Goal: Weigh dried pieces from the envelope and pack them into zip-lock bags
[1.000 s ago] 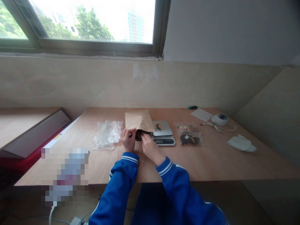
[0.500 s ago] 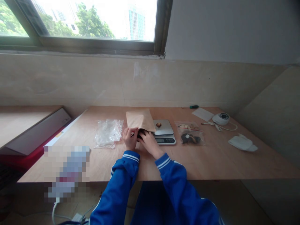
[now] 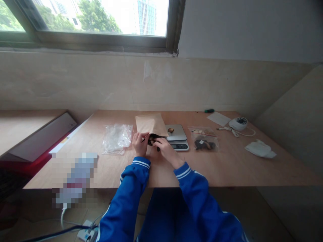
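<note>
A brown kraft paper bag (image 3: 150,123) lies on the table with its mouth toward me, held partly open. My left hand (image 3: 140,143) is closed on the left edge of that mouth. At the right side of the opening is my right hand (image 3: 165,149), its fingers closed on a small dark piece (image 3: 158,149) that looks like dried mushroom. More brown and dark pieces show just inside the bag. Behind the bag's right side stands a kitchen scale (image 3: 180,132), partly covered by it, with one brown dried piece (image 3: 171,130) on its plate.
Clear plastic bags (image 3: 117,139) lie to the left. Right of the scale are zip bags (image 3: 205,139) of dried pieces. Farther right are a white device with a cable (image 3: 238,124), a white paper (image 3: 218,119), a crumpled white cloth or bag (image 3: 260,148) and a green-handled tool (image 3: 209,111).
My right hand has drawn back out of the bag's mouth, slightly to the right, with a dark piece now showing at its fingers. My left hand keeps its hold. The view has tilted down a little.
</note>
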The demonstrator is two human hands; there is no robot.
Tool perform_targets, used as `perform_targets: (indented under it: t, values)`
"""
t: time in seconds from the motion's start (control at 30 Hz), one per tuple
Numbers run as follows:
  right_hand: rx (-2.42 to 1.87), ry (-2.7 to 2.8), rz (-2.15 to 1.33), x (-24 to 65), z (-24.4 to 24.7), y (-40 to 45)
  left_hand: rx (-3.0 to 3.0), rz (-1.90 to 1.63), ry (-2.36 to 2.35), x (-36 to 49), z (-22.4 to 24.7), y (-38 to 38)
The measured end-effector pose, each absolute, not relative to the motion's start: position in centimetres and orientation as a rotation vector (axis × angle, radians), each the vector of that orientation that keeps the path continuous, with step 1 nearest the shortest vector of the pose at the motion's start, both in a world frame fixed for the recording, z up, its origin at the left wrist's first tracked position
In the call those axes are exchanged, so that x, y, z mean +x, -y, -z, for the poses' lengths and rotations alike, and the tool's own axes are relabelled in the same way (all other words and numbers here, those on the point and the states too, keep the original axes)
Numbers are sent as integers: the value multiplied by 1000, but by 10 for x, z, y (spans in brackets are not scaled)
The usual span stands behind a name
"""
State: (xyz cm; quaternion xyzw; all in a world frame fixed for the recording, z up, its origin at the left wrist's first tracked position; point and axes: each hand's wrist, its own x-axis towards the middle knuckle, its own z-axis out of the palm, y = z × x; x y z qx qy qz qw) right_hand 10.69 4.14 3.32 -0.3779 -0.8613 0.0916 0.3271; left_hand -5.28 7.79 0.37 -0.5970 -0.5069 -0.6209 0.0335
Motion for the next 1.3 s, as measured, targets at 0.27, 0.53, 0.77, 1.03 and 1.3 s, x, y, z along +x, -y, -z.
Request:
perform_targets:
  t: [0.27, 0.53, 0.77, 1.03, 1.3]
  values:
    - [-886, 1960, -430, 118, -39, -30, -1806, 1898, 1594, -53, -7, -77]
    - [-1146, 1585, -190, 166, -50, -47, -1709, 1874, 1592, -52, -10, -77]
    - [-1406, 1674, -204, 209, -32, -103, -1707, 1880, 1602, -52, -9, -78]
    - [-1674, 1761, 131, 186, -22, -96, -1748, 1871, 1601, -53, -9, -78]
    - [-922, 2067, -38, 137, -47, -38, -1783, 1852, 1579, -52, -10, -78]
